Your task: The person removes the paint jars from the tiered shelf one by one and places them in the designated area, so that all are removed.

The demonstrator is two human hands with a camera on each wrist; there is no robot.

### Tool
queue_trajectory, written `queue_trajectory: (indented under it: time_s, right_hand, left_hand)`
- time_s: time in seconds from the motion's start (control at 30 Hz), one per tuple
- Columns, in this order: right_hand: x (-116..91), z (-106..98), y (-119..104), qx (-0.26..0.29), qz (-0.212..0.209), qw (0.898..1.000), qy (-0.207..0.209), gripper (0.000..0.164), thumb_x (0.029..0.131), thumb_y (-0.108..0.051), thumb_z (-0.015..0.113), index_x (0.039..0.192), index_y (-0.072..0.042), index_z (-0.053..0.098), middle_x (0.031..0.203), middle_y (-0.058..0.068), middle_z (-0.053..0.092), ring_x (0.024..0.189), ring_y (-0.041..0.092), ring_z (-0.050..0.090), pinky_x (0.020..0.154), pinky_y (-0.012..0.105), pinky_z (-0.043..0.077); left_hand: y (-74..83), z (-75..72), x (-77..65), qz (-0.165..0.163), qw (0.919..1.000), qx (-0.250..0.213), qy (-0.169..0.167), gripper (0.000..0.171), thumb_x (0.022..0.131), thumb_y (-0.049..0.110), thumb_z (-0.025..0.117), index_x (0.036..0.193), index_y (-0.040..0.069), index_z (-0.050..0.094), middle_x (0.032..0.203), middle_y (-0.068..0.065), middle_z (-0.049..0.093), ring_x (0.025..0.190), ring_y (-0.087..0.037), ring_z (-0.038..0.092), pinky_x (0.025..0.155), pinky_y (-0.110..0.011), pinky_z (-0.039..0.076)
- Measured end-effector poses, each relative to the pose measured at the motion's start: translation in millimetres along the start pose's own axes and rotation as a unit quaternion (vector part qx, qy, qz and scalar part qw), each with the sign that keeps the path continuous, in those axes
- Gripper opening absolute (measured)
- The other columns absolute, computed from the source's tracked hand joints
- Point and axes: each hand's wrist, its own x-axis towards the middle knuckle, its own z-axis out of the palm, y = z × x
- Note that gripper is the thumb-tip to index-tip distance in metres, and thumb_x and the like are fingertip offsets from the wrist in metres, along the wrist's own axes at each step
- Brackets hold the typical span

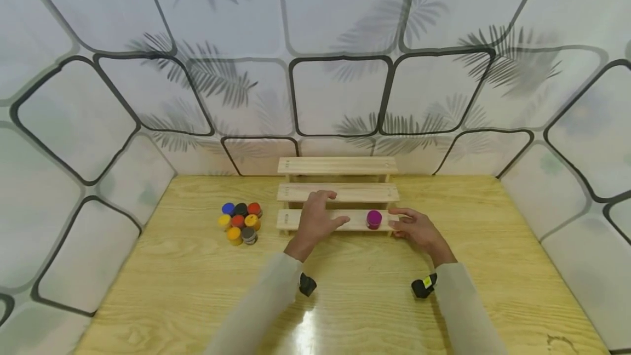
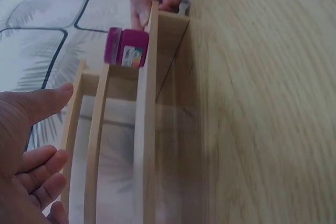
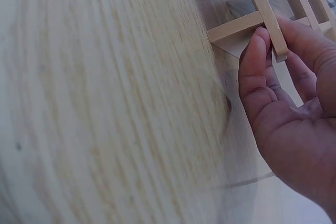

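Note:
A three-step wooden rack (image 1: 338, 192) stands at the back of the table. On its lowest step, toward the right end, sits a small purple paint jar (image 1: 373, 220), whose label faces the left wrist camera. My right hand (image 1: 418, 229) pinches the right end of that step (image 3: 269, 27) between thumb and fingers. Over the left part of the rack my left hand (image 1: 315, 219) is held with thumb and fingers apart, nothing between them. In the left wrist view, the left hand (image 2: 29, 145) is apart from the purple jar (image 2: 132, 47).
Left of the rack, several small paint jars (image 1: 238, 222) with blue, black, red, yellow, orange and grey colours stand grouped on the wooden table (image 1: 187, 289). A patterned cloth (image 1: 340, 97) hangs behind and along both sides.

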Motion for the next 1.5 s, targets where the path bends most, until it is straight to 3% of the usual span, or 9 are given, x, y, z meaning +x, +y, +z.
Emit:
queue_trajectory:
  time_s: [0.23,0.43,0.7,1.17,1.5]
  right_hand:
    - [0.0,-2.5,1.2,-0.006,0.001,1.000,0.003,0.055,0.091,-0.016,0.063,0.138,0.005,0.042,0.085,-0.010,0.066,0.076,0.006,0.063,0.073,0.024,0.055]
    - [0.9,-3.6,1.2,0.002,-0.004,1.000,0.011,0.050,0.090,-0.015,0.065,0.133,0.003,0.048,0.085,-0.010,0.067,0.076,0.007,0.064,0.073,0.024,0.055]
    - [0.8,-3.4,2.3,0.002,0.002,1.000,0.017,0.051,0.090,-0.016,0.065,0.133,0.004,0.048,0.097,-0.012,0.066,0.079,0.008,0.064,0.074,0.024,0.055]
    - [1.2,-0.9,1.4,-0.010,0.000,1.000,0.022,0.054,0.089,-0.018,0.066,0.135,0.003,0.047,0.108,-0.007,0.064,0.082,0.008,0.064,0.076,0.026,0.055]
    - [0.3,-0.6,0.1,-0.006,0.007,1.000,0.020,0.055,0.089,-0.018,0.067,0.135,0.004,0.046,0.097,-0.009,0.066,0.079,0.009,0.064,0.075,0.026,0.055]
  left_hand:
    - [12.9,19.6,-0.3,-0.004,0.9993,0.000,-0.038,0.057,0.076,0.032,0.079,0.121,0.005,0.058,0.118,-0.009,0.062,0.108,-0.025,0.053,0.094,-0.042,0.045]
    - [20.7,36.3,-0.2,0.011,0.9989,0.011,-0.045,0.056,0.076,0.034,0.080,0.120,0.006,0.059,0.116,-0.006,0.064,0.109,-0.023,0.054,0.097,-0.041,0.042]
    - [27.9,49.9,2.3,0.016,0.9977,0.039,-0.052,0.049,0.076,0.036,0.079,0.113,0.008,0.062,0.111,-0.004,0.065,0.107,-0.020,0.055,0.095,-0.039,0.043]
    - [29.3,61.6,9.2,-0.009,0.9925,0.069,-0.101,0.046,0.079,0.040,0.076,0.113,0.013,0.062,0.112,0.001,0.065,0.107,-0.017,0.054,0.092,-0.036,0.043]
    - [30.5,67.8,10.8,-0.008,0.9931,0.059,-0.100,0.041,0.079,0.036,0.075,0.110,0.012,0.064,0.107,0.001,0.067,0.100,-0.016,0.055,0.091,-0.036,0.044]
